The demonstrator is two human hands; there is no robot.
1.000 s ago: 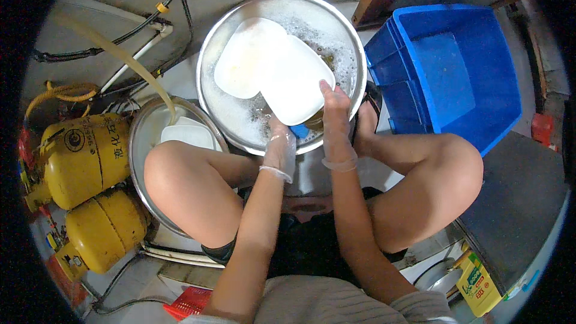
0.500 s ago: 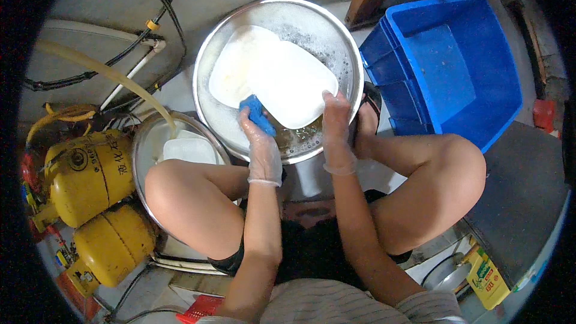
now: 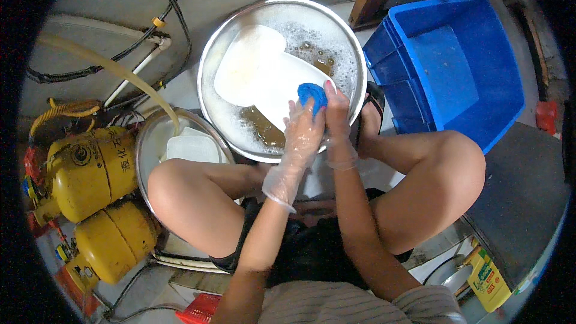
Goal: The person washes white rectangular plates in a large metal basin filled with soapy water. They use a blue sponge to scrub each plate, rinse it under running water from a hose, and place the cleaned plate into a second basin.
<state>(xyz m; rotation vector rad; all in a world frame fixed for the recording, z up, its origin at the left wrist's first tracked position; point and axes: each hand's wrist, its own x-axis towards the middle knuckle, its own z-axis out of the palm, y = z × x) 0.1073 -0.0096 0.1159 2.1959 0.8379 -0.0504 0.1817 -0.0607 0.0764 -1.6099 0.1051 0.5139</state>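
Note:
A wide metal basin (image 3: 204,93) of soapy, brownish water stands in front of me. My right hand (image 3: 338,114), in a clear plastic glove, grips the right edge of a white plate (image 3: 277,84) with rounded corners. A blue scrubbing cloth (image 3: 312,97) is held in my left hand (image 3: 304,129), also gloved, and presses on the plate close to my right fingers. Behind and left of that plate, another white plate (image 3: 243,63) lies in the suds, partly covered by the first.
A blue plastic bin (image 3: 444,78) stands right of the basin. At the left, a smaller metal basin (image 3: 143,168) holds white dishes (image 3: 193,149) below a pale hose (image 3: 114,66). Two yellow gas cylinders (image 3: 93,165) lie beside it. A yellow package (image 3: 487,279) is at lower right.
My left hand has moved right with the blue cloth, from the plate's left edge to its right side. The held plate is tilted differently, and more brown water shows.

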